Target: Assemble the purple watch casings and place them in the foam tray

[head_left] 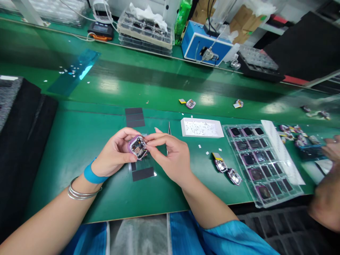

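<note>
My left hand (117, 147) is closed around a small purple-rimmed smartwatch case (138, 147), its open side showing the circuit board. At the case's right edge, the thumb and fingertips of my right hand (171, 154) are pinched together; what they grip is too small to make out. Beneath the hands lie dark adhesive strips (143, 174) on a clear sheet, and more dark strips (134, 117) lie beyond them. Tweezers (169, 128) rest just behind my right hand, partly hidden by it.
Right of my hands are a white box (202, 127) with tiny pieces, two opened watch cases (220, 165) and a clear tray (245, 170) of watch parts. A black foam block (29, 117) stands at left. Another person's hand (332, 147) is at far right. Equipment, including a blue box (205, 44), lines the shelf.
</note>
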`<state>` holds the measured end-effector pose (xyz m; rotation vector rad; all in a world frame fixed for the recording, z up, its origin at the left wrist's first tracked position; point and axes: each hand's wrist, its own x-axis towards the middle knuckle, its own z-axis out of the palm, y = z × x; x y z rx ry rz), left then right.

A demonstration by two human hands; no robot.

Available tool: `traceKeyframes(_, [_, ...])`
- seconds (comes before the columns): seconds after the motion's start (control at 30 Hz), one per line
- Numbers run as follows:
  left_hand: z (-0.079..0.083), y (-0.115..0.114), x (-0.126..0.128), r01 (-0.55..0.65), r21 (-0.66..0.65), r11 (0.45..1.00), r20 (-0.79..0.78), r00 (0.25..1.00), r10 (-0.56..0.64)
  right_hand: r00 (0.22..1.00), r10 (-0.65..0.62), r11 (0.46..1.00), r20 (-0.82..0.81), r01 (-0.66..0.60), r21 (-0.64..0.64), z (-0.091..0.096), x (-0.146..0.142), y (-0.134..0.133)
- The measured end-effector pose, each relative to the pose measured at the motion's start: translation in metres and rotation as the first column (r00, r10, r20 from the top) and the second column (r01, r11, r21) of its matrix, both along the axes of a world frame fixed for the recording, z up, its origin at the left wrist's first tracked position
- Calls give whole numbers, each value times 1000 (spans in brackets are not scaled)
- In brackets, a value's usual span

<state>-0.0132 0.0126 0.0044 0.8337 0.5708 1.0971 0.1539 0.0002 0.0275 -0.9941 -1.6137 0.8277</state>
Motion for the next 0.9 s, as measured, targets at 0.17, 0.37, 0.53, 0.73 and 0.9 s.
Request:
traceKeyframes(0.17, [0,-2,-2,76,-40,996,45,996,-75,995,11,999,-98,-16,-50,0,-1,-2])
traceKeyframes(0.37, [3,-3,-2,126,-52,991,96,988,-121,984,20,998,-178,-30,-49,0,-1,-3])
traceKeyframes(0.53, [4,-3,-3,158,-50,986,107,983,-152,986,12,1000,-167,-14,-8,0,-3,-5])
traceKeyframes(0.73, [2,-3,-3,197,-113,974,123,975,-183,997,-74,977,9,71,199,2,-5,-6])
traceKeyframes(0.9, [1,-7,0,238,-149,960,100,969,-225,997,-59,964,59,41,264,3,-8,-8])
